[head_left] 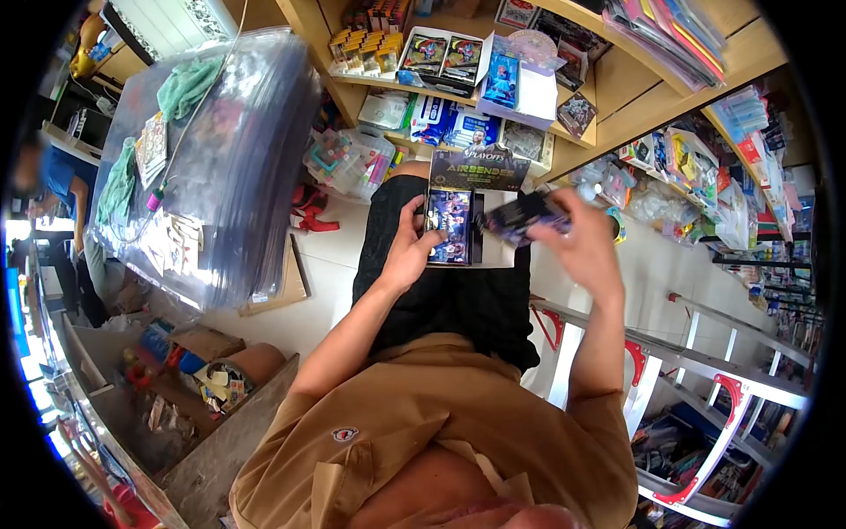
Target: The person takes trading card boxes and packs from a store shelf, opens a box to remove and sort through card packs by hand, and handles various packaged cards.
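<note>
On my lap an open display box of trading card packs (480,167) has its printed lid raised at the back. My left hand (407,250) grips the box's left side, its thumb over the front edge. Blue-purple card packs (449,226) fill the left part inside, while a bare white inner wall shows on the right. Just to the right of the box, my right hand (577,240) is closed around a dark purple card pack (520,218). That pack is blurred by motion, so I cannot tell whether it is one pack or a stack.
Wooden shelves (568,163) with card boxes stand ahead. A stack of clear plastic sheets (211,167) with green cloths is on the left. A stepladder (696,361) lies close on the right. An open bin (233,388) of odds and ends sits lower left. Another person (66,189) is at far left.
</note>
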Tool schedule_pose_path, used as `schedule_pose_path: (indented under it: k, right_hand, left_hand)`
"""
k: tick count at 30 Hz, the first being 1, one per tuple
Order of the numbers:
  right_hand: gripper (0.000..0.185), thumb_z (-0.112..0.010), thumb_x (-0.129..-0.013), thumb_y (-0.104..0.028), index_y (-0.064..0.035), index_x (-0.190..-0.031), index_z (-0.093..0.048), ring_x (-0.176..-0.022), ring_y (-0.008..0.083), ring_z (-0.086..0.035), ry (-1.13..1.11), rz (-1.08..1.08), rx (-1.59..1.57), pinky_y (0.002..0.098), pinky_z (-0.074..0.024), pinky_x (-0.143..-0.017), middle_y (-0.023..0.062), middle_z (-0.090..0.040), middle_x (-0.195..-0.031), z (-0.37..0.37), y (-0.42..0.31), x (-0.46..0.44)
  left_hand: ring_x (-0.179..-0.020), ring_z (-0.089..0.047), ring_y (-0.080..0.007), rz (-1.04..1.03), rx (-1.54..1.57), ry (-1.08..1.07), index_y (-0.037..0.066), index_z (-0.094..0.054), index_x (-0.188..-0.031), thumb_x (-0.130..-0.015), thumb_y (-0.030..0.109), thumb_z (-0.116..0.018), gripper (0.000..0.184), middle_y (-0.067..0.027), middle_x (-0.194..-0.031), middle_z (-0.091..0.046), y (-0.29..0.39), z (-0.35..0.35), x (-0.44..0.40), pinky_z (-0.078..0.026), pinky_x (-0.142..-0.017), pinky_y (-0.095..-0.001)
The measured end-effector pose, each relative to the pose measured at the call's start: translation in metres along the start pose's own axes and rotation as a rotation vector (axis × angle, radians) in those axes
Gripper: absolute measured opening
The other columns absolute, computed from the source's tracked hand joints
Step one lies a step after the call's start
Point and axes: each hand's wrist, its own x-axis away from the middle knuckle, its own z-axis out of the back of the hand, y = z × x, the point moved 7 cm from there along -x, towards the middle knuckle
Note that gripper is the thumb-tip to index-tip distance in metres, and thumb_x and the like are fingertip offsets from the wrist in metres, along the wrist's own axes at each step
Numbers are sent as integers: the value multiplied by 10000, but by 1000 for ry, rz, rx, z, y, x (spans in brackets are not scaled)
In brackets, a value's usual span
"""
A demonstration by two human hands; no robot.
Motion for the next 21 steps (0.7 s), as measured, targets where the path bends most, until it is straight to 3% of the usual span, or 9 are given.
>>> schedule_pose_path:
  k: [4, 5, 6, 7, 10, 12, 14, 17, 21]
  right_hand:
    - [477, -865, -806, -164, 8, -1186, -634, -925, 232, -731, 98, 73, -267, 343, -551, -842, 188, -747, -1032, 30, -10, -9]
    - [477, -865, -806, -164, 8, -1186, -634, -925, 232, -731, 100, 76, -272, 343, -551, -842, 188, -747, -1032, 30, -17, -13]
    - [478, -866, -804, -170, 10, -1182, -635, -928, 255, -732, -45, 107, -216, 354, -551, -845, 194, -744, -1038, 16, -30, -18]
    - [480, -867, -802, -177, 12, -1177, -635, -930, 278, -733, -187, 139, -159, 364, -551, -848, 200, -741, -1044, 2, -41, -23]
    - [510, -866, -777, -202, 1, -1200, -666, -979, 383, -718, -369, 146, -98, 422, -547, -862, 224, -733, -1061, -42, -40, -49]
    - [517, -866, -770, -199, -2, -1207, -671, -999, 388, -713, -424, 129, -55, 430, -546, -874, 226, -733, -1066, -66, -30, -60]
    - [515, -866, -761, -191, -2, -1203, -681, -1024, 401, -697, -372, 283, 18, 448, -539, -902, 225, -725, -1061, -91, -24, -68]
    - [570, -848, -781, -139, 10, -1290, -638, -1118, 431, -650, -181, 278, 43, 460, -521, -975, 221, -662, -1207, -100, -35, -53]
    - [656, -837, -801, -146, -21, -1392, -582, -1184, 405, -621, 40, 283, 129, 455, -533, -980, 189, -624, -1339, -106, -45, -23]
  left_hand:
    - [-1142, -590, -189, -12, -26, 3, 24, -294, -1580, -956, 77, -647, 719, -127, -1255, -603, 3, -3, 2, -460, -1025, -337]
    - [-1122, -591, -183, -15, -7, 1, 23, -266, -1590, -1004, 177, -650, 717, -116, -1228, -604, 1, -4, 0, -464, -1019, -340]
    - [-1101, -593, -177, -19, 11, -2, 22, -238, -1600, -1053, 277, -653, 733, -106, -1201, -606, 0, -4, -2, -468, -1014, -344]
    - [-1101, -593, -177, -24, 6, -2, 22, -238, -1600, -1053, 277, -653, 733, -106, -1201, -606, -5, 0, -5, -468, -1014, -344]
    - [-1248, -541, -197, -66, -142, -50, 7, -232, -1610, -1087, 567, -481, 806, -136, -1308, -581, -9, 3, -5, -405, -1108, -350]
    - [-1289, -523, -214, -83, -142, -50, 8, -235, -1609, -1090, 578, -459, 804, -155, -1365, -557, -2, -1, 0, -396, -1123, -353]
    - [-1376, -476, -255, -78, -162, -46, 12, -233, -1613, -1093, 604, -409, 807, -197, -1483, -490, 10, -6, 7, -372, -1159, -360]
    - [-1384, -470, -256, -71, -110, -34, 16, -222, -1618, -1093, 607, -406, 812, -202, -1487, -486, 3, 1, 5, -365, -1167, -361]
    - [-1286, -553, -233, -23, -39, -69, -10, -192, -1619, -1060, 459, -615, 843, -203, -1415, -530, 1, 3, 4, -445, -1101, -368]
